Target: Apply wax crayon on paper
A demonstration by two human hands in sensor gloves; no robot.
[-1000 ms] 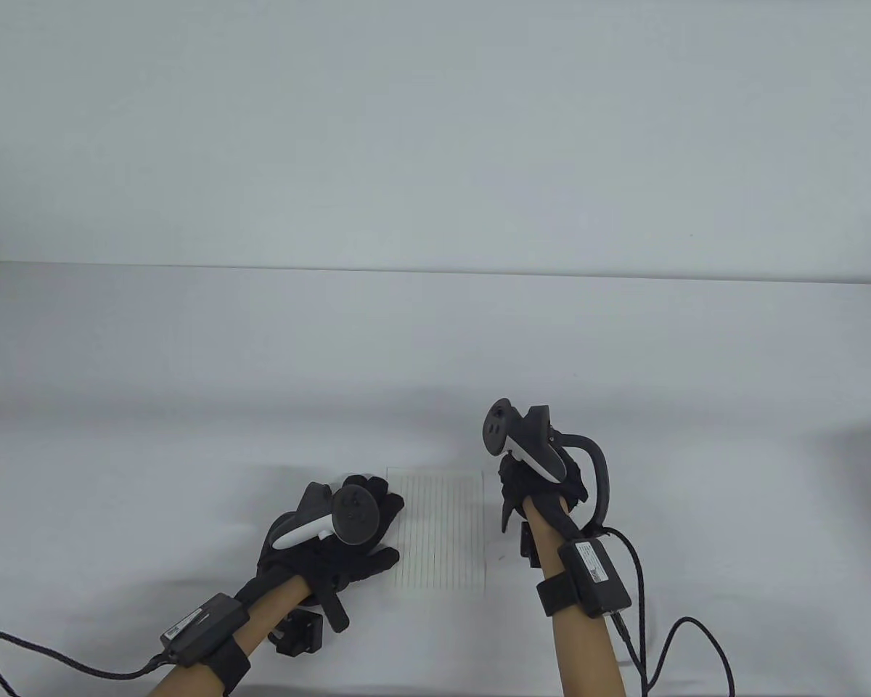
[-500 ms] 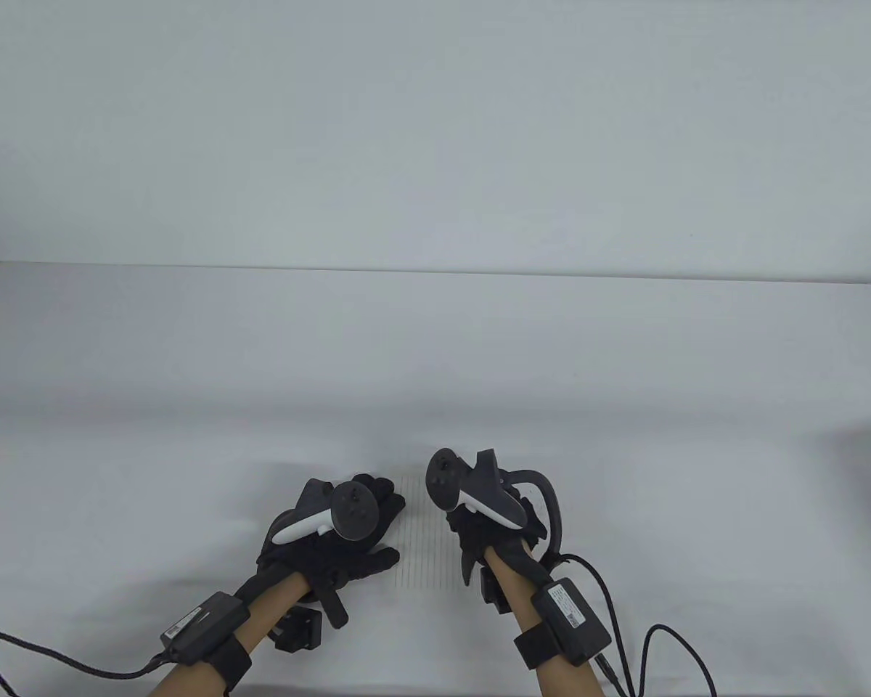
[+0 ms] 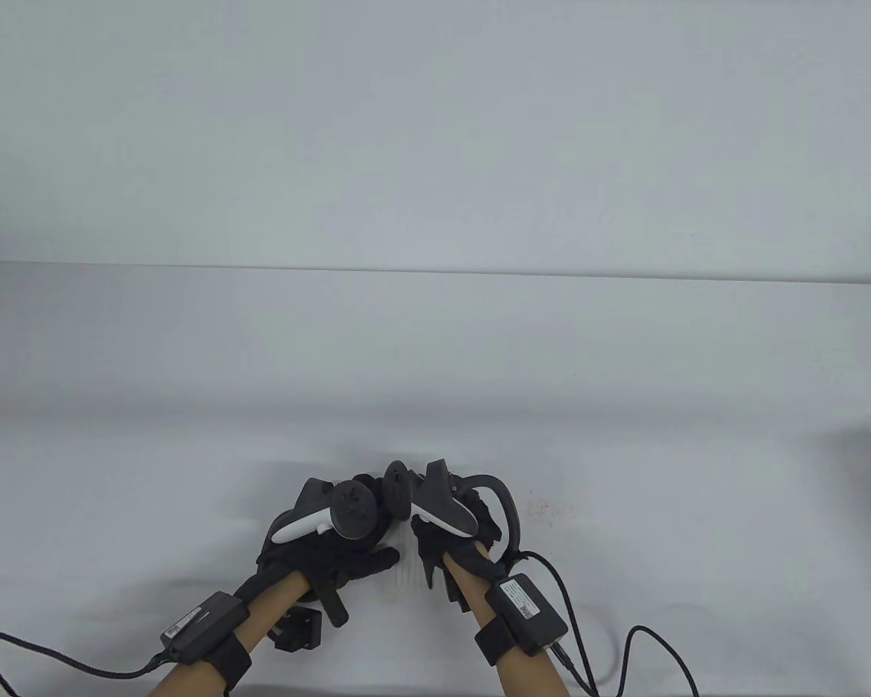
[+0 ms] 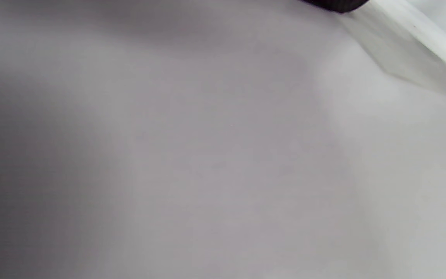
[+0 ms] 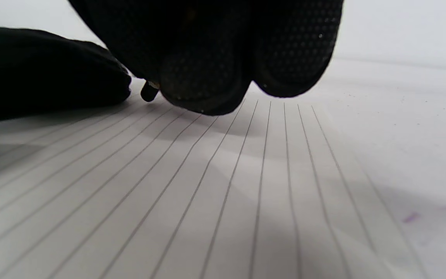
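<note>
A lined sheet of paper [image 3: 404,573] lies on the white table near the front edge, mostly covered by both hands. It fills the right wrist view [image 5: 223,186]. My left hand [image 3: 348,563] rests flat on the paper's left part, fingers spread; it shows as a dark shape in the right wrist view [image 5: 45,69]. My right hand [image 3: 443,548] is over the paper, close beside the left hand. Its fingers [image 5: 207,58] pinch a dark crayon, whose tip [image 5: 149,92] pokes out just above the paper near the left hand. The left wrist view shows only blurred table surface.
Faint reddish specks [image 3: 544,508] mark the table right of the hands, and a purple smudge [image 5: 410,217] lies beside the paper. Cables [image 3: 646,653] trail from both wrists at the front edge. The white table [image 3: 435,348] stretches back to a wall.
My right hand has moved left and nearer, from beside the paper's right edge to over the paper, close against the left hand. The left hand has stayed put.
</note>
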